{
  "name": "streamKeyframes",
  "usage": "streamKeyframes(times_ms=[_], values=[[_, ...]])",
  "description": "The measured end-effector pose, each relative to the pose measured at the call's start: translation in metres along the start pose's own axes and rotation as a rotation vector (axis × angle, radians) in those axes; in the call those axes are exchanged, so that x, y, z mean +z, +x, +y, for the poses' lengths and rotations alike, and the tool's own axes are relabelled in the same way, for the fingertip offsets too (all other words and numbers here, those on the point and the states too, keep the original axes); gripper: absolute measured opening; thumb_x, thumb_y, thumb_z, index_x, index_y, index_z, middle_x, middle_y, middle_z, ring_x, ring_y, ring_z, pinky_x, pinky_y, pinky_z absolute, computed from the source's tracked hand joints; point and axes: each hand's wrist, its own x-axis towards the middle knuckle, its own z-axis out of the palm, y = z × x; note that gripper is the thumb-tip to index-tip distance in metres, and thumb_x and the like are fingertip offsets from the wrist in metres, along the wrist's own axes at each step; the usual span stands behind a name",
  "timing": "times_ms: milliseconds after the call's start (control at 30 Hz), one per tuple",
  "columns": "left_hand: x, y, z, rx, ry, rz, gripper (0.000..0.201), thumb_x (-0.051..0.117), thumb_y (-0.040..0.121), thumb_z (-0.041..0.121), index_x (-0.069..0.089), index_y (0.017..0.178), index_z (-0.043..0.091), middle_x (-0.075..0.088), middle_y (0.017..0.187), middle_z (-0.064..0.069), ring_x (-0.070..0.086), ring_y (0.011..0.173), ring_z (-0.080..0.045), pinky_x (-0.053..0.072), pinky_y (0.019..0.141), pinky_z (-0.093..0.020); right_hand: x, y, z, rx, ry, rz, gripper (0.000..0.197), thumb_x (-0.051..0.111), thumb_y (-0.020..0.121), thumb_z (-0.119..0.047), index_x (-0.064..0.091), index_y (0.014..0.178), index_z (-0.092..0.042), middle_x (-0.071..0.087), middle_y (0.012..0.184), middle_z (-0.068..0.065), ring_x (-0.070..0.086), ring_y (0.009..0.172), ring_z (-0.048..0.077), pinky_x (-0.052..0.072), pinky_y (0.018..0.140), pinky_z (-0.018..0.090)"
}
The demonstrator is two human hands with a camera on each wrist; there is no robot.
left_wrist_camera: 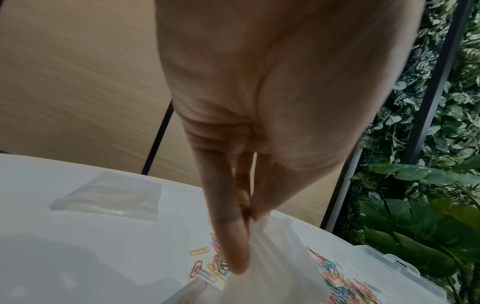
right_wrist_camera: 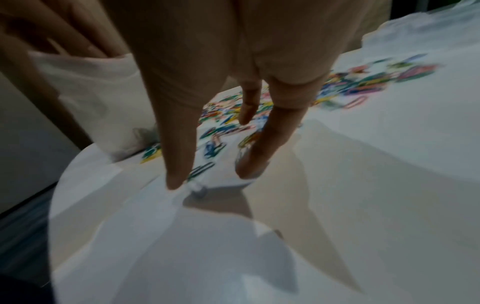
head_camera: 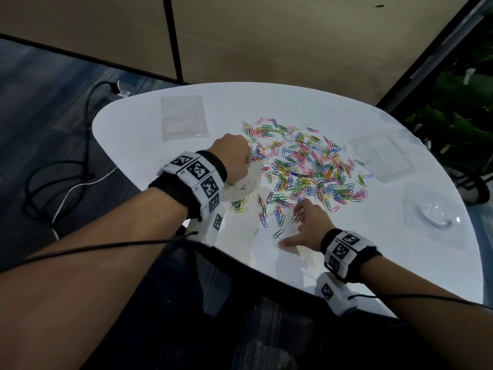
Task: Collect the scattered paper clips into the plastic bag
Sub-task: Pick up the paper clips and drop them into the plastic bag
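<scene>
The big white table (head_camera: 346, 252) is in front of me. A wide heap of colorful paper clips (head_camera: 306, 166) lies spread across its middle. A flat clear bag (head_camera: 184, 117) lies at the far left of the table, apart from the clips. My left hand (head_camera: 232, 158) pinches the top of the plastic bag (head_camera: 244, 186) and holds it up beside the heap. A few clips sit in its bottom. My right hand (head_camera: 309, 225) rests on the table at the near edge of the heap, fingers spread and loose, touching a few clips.
</scene>
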Motion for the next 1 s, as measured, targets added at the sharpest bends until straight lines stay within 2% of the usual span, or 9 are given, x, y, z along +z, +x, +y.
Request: streamKeyframes(times_ms=[133, 233, 400, 533, 667, 767, 867, 933, 1000], values=[[-0.001, 0.002, -0.002, -0.007, 0.001, -0.012, 0.038, 0.050, 0.087, -0.006, 0.072, 0.116, 0.006, 0.074, 0.100, -0.014, 0.072, 0.092, -0.031, 0.060, 0.088, -0.041, 0.014, 0.012, -0.021, -0.049, 0.093, 0.071, 0.069, 0.093, 0.050, -0.030, 0.050, 0.104, -0.022, 0.056, 0.100, 0.004, 0.058, 0.070, 0.014, 0.044, 0.056, 0.019], [-0.003, 0.002, -0.005, -0.026, -0.021, -0.020, 0.037, 0.048, 0.089, -0.005, 0.071, 0.116, 0.007, 0.066, 0.082, -0.005, 0.073, 0.081, -0.029, 0.062, 0.084, -0.042, 0.010, 0.023, -0.031, -0.059, 0.057, 0.128, 0.063, 0.090, 0.058, -0.031, 0.051, 0.107, -0.025, 0.055, 0.109, 0.006, 0.062, 0.074, 0.016, 0.056, 0.073, 0.030], [-0.007, 0.000, -0.008, -0.034, -0.042, -0.025, 0.037, 0.046, 0.091, -0.004, 0.070, 0.117, 0.004, 0.070, 0.096, -0.011, 0.076, 0.078, -0.032, 0.063, 0.081, -0.043, 0.005, 0.032, -0.044, -0.184, -0.173, 0.180, 0.060, 0.079, 0.076, -0.029, 0.056, 0.131, -0.023, 0.035, 0.136, 0.011, 0.055, 0.109, 0.025, 0.048, 0.102, 0.038], [-0.006, 0.002, -0.009, -0.041, -0.054, -0.046, 0.036, 0.046, 0.092, -0.004, 0.069, 0.119, 0.004, 0.062, 0.089, -0.006, 0.077, 0.075, -0.032, 0.063, 0.079, -0.043, 0.005, 0.036, -0.052, -0.327, -0.308, 0.180, 0.020, 0.068, 0.086, -0.014, 0.075, 0.105, -0.010, 0.058, 0.114, 0.013, 0.062, 0.097, 0.031, 0.053, 0.087, 0.036], [-0.004, 0.002, -0.009, -0.042, -0.051, -0.058, 0.035, 0.047, 0.093, -0.003, 0.069, 0.118, 0.005, 0.071, 0.096, -0.011, 0.077, 0.076, -0.031, 0.063, 0.080, -0.043, -0.011, 0.040, -0.051, -0.329, -0.301, 0.155, 0.015, 0.066, 0.087, -0.011, 0.078, 0.094, -0.009, 0.070, 0.098, 0.010, 0.064, 0.088, 0.024, 0.052, 0.085, 0.030], [-0.004, 0.002, -0.009, -0.047, -0.057, -0.067, 0.036, 0.046, 0.092, -0.004, 0.070, 0.116, 0.006, 0.067, 0.080, -0.004, 0.077, 0.074, -0.031, 0.063, 0.080, -0.042, -0.029, 0.045, -0.044, -0.133, -0.077, 0.162, 0.010, 0.072, 0.085, -0.016, 0.079, 0.091, -0.013, 0.075, 0.086, 0.003, 0.066, 0.076, 0.015, 0.054, 0.082, 0.025], [-0.005, 0.003, -0.010, -0.054, -0.069, -0.058, 0.036, 0.044, 0.091, -0.005, 0.071, 0.114, 0.005, 0.060, 0.070, 0.002, 0.077, 0.074, -0.031, 0.063, 0.080, -0.042, -0.046, 0.046, -0.043, 0.079, 0.438, 0.112, 0.015, 0.078, 0.078, -0.011, 0.077, 0.093, -0.007, 0.076, 0.091, 0.010, 0.073, 0.081, 0.021, 0.059, 0.081, 0.031], [-0.004, 0.004, -0.010, -0.057, -0.078, -0.058, 0.036, 0.044, 0.091, -0.005, 0.071, 0.112, 0.005, 0.063, 0.071, 0.000, 0.077, 0.074, -0.031, 0.063, 0.081, -0.042, -0.058, 0.040, -0.057, 0.103, 0.899, 0.008, 0.018, 0.076, 0.077, 0.000, 0.074, 0.095, 0.003, 0.073, 0.101, 0.020, 0.073, 0.087, 0.025, 0.060, 0.083, 0.031], [-0.002, 0.005, -0.009, -0.053, -0.086, -0.063, 0.035, 0.045, 0.090, -0.005, 0.072, 0.111, 0.005, 0.066, 0.071, -0.002, 0.077, 0.074, -0.029, 0.063, 0.081, -0.041, -0.068, 0.032, -0.076, 0.054, 1.152, -0.098, 0.018, 0.071, 0.080, 0.005, 0.070, 0.098, 0.009, 0.072, 0.104, 0.020, 0.073, 0.089, 0.024, 0.060, 0.081, 0.027]])
